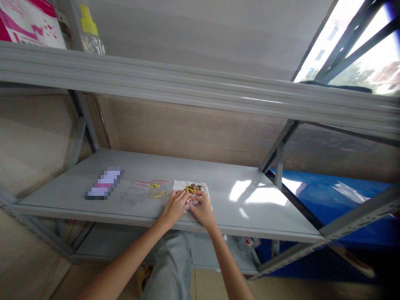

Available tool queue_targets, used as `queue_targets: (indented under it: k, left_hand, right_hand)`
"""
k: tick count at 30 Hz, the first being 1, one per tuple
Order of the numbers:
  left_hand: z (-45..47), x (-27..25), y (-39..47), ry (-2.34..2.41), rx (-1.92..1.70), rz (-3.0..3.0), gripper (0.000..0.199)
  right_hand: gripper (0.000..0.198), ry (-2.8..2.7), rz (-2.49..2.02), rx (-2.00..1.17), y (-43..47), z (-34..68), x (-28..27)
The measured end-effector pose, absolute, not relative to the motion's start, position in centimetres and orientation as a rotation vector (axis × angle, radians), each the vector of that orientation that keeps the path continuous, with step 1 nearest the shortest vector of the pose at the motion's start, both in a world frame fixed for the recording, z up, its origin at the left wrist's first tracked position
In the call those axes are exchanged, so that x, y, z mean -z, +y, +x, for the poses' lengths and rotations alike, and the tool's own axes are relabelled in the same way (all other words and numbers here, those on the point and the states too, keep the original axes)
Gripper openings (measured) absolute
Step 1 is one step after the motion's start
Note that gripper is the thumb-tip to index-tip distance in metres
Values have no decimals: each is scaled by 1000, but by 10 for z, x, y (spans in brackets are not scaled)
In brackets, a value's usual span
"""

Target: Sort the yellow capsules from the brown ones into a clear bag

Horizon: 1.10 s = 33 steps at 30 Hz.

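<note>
My left hand (175, 206) and my right hand (202, 207) meet near the front edge of the shelf board. Their fingers pinch a small clear plastic bag (186, 206), partly hidden by the fingertips. Just beyond lies a white sheet (179, 184), perhaps paper or cloth, with a pile of small yellow and dark brown pieces (193, 188) on it. Left of my hands, a clear zip bag (158, 193) holds small yellow pieces. Beside it lies another clear zip bag (140, 184) with a red-striped top; its contents are too faint to tell.
A phone (104, 183), blurred out, lies on the left of the grey shelf board (225, 208). Across the front runs an upper shelf beam (187, 87), carrying a yellow-capped bottle (90, 31) and a pink-and-white box (31, 23). Metal posts (279, 166) stand at the right.
</note>
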<state>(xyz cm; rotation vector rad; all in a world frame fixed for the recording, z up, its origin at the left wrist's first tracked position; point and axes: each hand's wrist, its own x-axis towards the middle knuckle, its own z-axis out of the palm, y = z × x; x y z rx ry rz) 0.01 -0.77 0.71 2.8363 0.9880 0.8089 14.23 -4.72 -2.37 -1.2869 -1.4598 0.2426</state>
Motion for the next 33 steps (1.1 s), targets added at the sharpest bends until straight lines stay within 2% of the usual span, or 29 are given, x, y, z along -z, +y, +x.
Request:
queue_targets:
  k: [9,15,20,23,26,33]
  left_hand:
    - [1,-11,-9,1131,-853,2821,16]
    - [-7,-15,-14,1150,-1325,2606,17]
    - [-8,-23,-9,1079,-1591,1985,25]
    - [-3,-40,-3,983,-1537,1391,31]
    - [-1,-61,0,804,-1337,994,40]
    - [-10,-85,-5,615,-1045,1049,38]
  right_hand:
    - [15,-1586,-1213,-285,-46,144,17]
    - [21,-1279,-1380,-171,-40,145,22]
    - [27,-1525,-1705,-105,-41,140,21]
    - [31,-1626,-1802,-58,-44,136,18]
    - [30,-1644,-1827,-42,-44,135,17]
    - [21,-1600,-1828,-68,-42,136,18]
